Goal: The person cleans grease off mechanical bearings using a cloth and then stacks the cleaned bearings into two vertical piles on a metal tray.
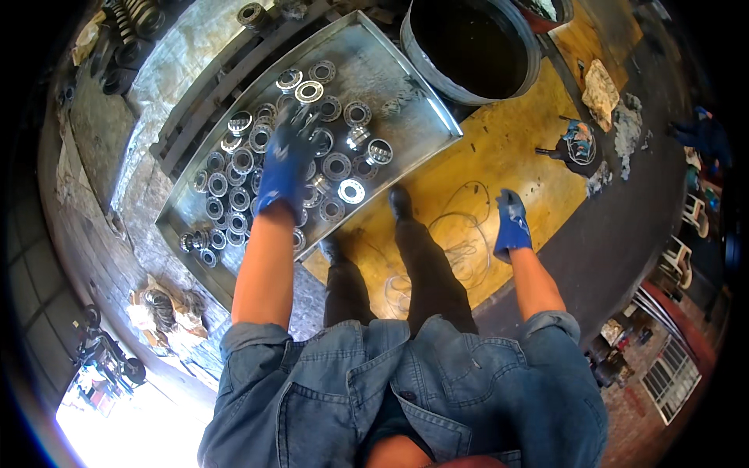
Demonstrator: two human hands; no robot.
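Observation:
My left hand (290, 148), in a blue glove with dark fingers, reaches over a metal tray (374, 58). Its fingers are stretched and somewhat apart, just short of a shiny bearing (309, 92); I cannot tell whether they touch the bearings beneath. Several more ring-shaped roller bearings lie around it, among them a tilted one (380, 151), a bright one (351, 191) and a dark-faced one (336, 166). The hand and forearm hide part of the cluster. My right hand (512, 222), gloved alike, hangs out to the right over the floor, holding nothing, its fingers loosely bent and apart.
A round metal tub (472, 97) of dark liquid stands beyond the tray. Thin wire (468, 226) lies loose on the yellow floor sheet (538, 156) near my feet. Farther right sits a black container (577, 148) with wire in it. A single bearing (250, 15) rests beyond the tray's edge.

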